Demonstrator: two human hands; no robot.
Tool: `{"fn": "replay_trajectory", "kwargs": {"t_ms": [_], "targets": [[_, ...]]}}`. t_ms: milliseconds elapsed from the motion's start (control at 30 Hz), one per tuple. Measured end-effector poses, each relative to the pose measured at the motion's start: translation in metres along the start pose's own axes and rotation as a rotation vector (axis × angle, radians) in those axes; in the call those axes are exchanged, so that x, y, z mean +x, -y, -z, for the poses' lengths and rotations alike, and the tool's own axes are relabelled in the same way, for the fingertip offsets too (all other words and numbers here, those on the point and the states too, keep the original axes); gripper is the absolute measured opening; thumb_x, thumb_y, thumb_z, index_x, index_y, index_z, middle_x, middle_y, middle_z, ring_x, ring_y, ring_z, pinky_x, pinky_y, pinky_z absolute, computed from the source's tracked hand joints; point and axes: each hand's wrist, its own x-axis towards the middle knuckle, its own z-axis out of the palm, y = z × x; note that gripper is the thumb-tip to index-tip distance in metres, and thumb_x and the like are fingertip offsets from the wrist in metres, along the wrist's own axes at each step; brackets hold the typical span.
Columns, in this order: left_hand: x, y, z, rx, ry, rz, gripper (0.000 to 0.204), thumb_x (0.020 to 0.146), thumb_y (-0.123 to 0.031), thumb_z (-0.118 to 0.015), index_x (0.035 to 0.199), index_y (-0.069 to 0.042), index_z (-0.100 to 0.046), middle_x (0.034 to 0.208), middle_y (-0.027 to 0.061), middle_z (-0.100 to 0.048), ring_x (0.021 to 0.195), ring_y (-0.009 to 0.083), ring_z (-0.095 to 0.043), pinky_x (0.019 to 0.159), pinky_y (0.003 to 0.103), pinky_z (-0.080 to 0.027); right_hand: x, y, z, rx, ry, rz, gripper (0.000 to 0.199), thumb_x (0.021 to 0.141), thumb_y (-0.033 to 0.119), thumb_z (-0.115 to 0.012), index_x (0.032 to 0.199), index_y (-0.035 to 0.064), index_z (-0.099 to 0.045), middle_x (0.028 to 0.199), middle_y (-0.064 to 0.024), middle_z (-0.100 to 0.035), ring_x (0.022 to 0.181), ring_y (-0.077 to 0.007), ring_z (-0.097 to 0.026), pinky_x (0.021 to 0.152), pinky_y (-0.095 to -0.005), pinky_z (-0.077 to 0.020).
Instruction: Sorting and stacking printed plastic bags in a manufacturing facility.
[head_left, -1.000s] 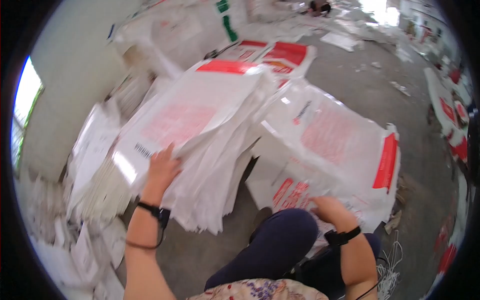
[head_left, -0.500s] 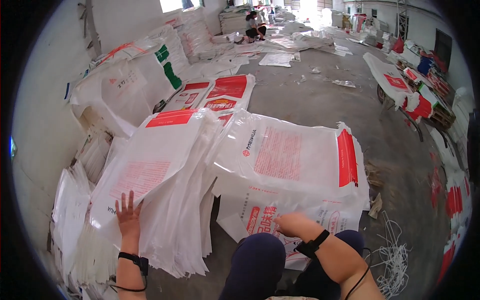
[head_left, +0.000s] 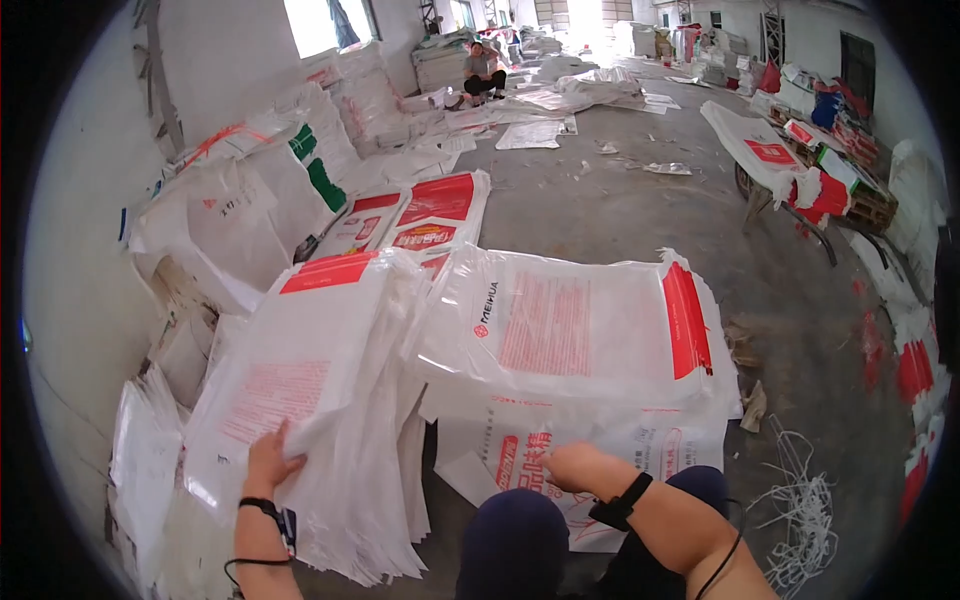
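My left hand (head_left: 268, 462) rests on the left stack of white woven bags (head_left: 335, 400), its fingers partly extended and the thumb out to the side. The top bag carries red print and a red band at its far end. My right hand (head_left: 582, 468), fingers curled, is in front of a printed white bag (head_left: 640, 490) that hangs down before my knees. Whether its fingertips pinch that bag is hidden. Above it lies another flat pile of white bags (head_left: 625, 320) with a red strip along its right side. Both wrists wear black bands.
Behind the piles lie red-and-white bags (head_left: 435, 210). Bundled bags (head_left: 215, 215) lean along the left wall. A tangle of white cord (head_left: 798, 510) lies on the floor at right. Farther right stands a loaded cart (head_left: 760, 155). A person (head_left: 484, 78) crouches far back.
The view has shifted, so the piles appear lower. My left hand's fingers, spread before, are now closer together and nearer the red print. My right hand stays by the hanging bag.
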Motion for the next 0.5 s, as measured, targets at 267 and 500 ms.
{"fn": "replay_trajectory", "kwargs": {"t_ms": [267, 500], "targets": [[-0.026, -0.016, -0.041, 0.225, -0.523, -0.071, 0.081, 0.071, -0.044, -0.073, 0.140, -0.011, -0.045, 0.121, 0.0113, -0.058, 0.117, 0.0269, -0.051, 0.109, 0.049, -0.029, -0.013, 0.010, 0.007, -0.024, -0.017, -0.007, 0.023, 0.088, 0.023, -0.058, 0.102, 0.0061, -0.065, 0.096, -0.0165, -0.070, 0.092, -0.0335, -0.068, 0.076, -0.0458, -0.0540], [-0.028, -0.025, -0.044, 0.199, -0.530, 0.009, 0.075, 0.073, -0.041, -0.073, 0.139, -0.015, -0.047, 0.118, 0.0108, -0.058, 0.115, 0.0303, -0.049, 0.107, 0.046, -0.030, -0.012, 0.014, -0.003, 0.000, 0.007, 0.017, 0.029, 0.092, 0.029, -0.056, 0.111, 0.0080, -0.062, 0.102, -0.0165, -0.069, 0.098, -0.0334, -0.066, 0.082, -0.0448, -0.0522]]}}
